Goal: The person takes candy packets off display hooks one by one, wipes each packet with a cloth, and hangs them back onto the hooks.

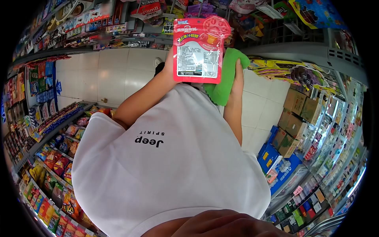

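Note:
My left hand (169, 66) grips a red and pink bag of gummies (198, 53) from its left edge. The bag is held upright, its printed back with a white text panel turned up to me, and most of my left fingers are hidden behind it. In my right hand (237, 81) is a green cloth (228, 73), folded and hanging down, with my thumb lying along its side. The cloth's upper part sits just behind the bag's right edge.
Shelves of packaged sweets (148, 10) stand ahead, with hanging bags along a grey shelf edge (300, 51) at right. Snack racks (59, 158) line the left. Cardboard boxes (290, 120) and a blue box (269, 156) are stacked at right on the tiled floor (106, 73).

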